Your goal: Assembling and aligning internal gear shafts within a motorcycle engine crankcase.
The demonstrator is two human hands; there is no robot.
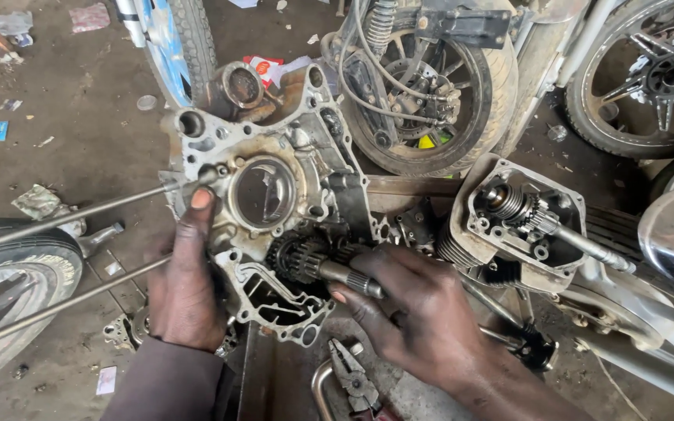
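Left hand (185, 284) fingers lie flat, ungripping, on engine case (267, 195). Right hand (415, 308) fingers pinch gear shaft (345, 274); pliers (352, 378) just below them.

I am looking down into a motorcycle repair workshop. An opened engine crankcase (263, 195), grimy with oil, lies in the middle with its gear shaft (329, 269) exposed, and a second engine part with gears (520, 214) sits just beside it. Motorcycle wheels stand all around: a spoked rear wheel with brake drum and cables (431, 86), a tyre (9, 273) at the left edge, another wheel (649, 78) at the upper right. The dirt floor (79, 117) is dark, oil-stained and littered with scraps. Pliers (352, 378) lie near the bottom edge.
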